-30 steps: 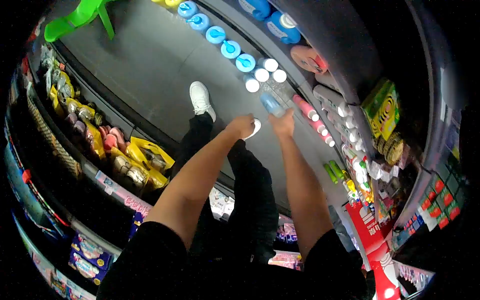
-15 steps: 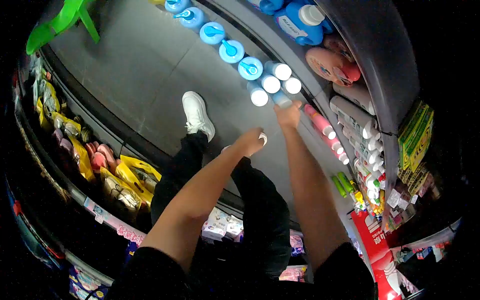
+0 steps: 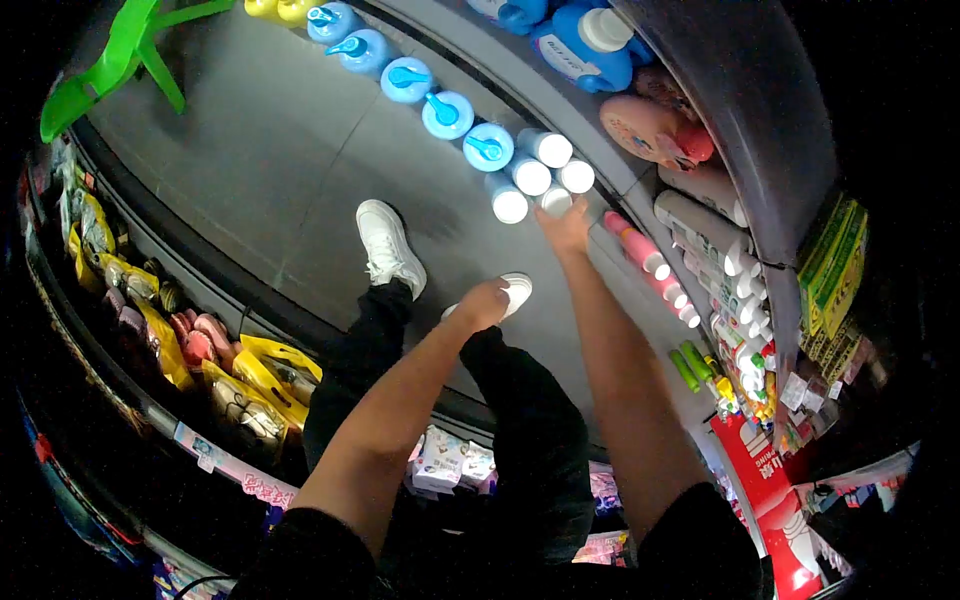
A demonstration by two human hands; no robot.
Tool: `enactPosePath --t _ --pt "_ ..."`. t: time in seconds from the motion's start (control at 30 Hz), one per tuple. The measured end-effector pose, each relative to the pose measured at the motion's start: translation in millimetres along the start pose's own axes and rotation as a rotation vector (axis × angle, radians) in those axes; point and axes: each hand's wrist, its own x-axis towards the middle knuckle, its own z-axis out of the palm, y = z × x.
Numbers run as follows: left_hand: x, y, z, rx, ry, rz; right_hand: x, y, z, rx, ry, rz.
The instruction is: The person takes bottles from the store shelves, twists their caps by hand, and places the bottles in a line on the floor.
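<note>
My right hand (image 3: pixel 566 226) is closed round a white-capped bottle (image 3: pixel 555 201), which stands upright on the floor against a cluster of similar bottles (image 3: pixel 531 176). My left hand (image 3: pixel 485 304) hangs lower, over a white shoe, with its fingers curled and mostly hidden; whether it holds anything does not show. Beyond the cluster runs a row of blue pump bottles (image 3: pixel 447 115). Pink bottles (image 3: pixel 637 245) with white caps line the floor to the right of my right hand.
A green plastic stool (image 3: pixel 110 65) is at the upper left. On the left, a shelf holds shoes in yellow bags (image 3: pixel 275 380). Blue jugs (image 3: pixel 585 48) and grey bottles (image 3: pixel 700 225) sit on the right shelf. Green bottles (image 3: pixel 685 367) stand on the floor nearby.
My right hand has moved the bottle up to the cluster, where it now stands upright beside the others. My left hand has drawn back toward my body.
</note>
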Motion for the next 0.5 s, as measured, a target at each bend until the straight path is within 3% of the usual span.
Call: enactPosePath --t 0.03,0.1,0.2,0.27,0.3,0.33,0.37,0.4,0.43,0.47,0.5 --pt "-1.3 -4.0 -1.2 0.048 -0.005 -0.028 -7.3 1.6 -7.6 0.018 -0.049 0.005" --pt "-6.4 -25.3 -1.1 0.105 0.049 0.103 -26.5 10.0 -21.5 0.027 -0.099 -0.021" --pt "-35.4 -19.3 -39.9 0.47 -0.144 0.089 -60.2 57.4 -30.1 -0.029 -0.187 -0.077" --pt "-58.6 -35.2 -59.4 0.437 -0.056 0.06 -97.0 84.0 -45.0 -0.23 -0.282 -0.047" --pt "-84.3 -22.7 -79.4 0.455 0.002 0.052 -99.4 131.2 -34.4 -0.363 -0.315 -0.124" --pt "-110.1 -10.2 -99.5 0.471 0.059 0.043 -115.0 192.7 -26.0 -0.394 -0.19 -0.466" --pt "-120.9 -22.5 -115.2 0.466 0.062 0.017 -155.7 145.2 -72.3 -0.308 -0.268 -0.178" --pt "-132.0 -34.1 -131.0 0.462 0.065 -0.008 -175.3 154.3 -93.2 -0.418 -0.329 -0.213" --pt "-143.4 -44.7 -146.9 0.457 0.068 -0.033 -195.7 154.8 -116.4 -0.307 -0.402 -0.109" --pt "-166.5 -31.0 -158.4 0.354 0.196 -0.169 -217.1 168.4 -134.7 -0.15 -0.389 -0.17" --pt "-191.9 -9.5 -178.3 0.443 0.174 -0.141 -236.6 176.8 -147.7 -0.196 -0.375 -0.064"
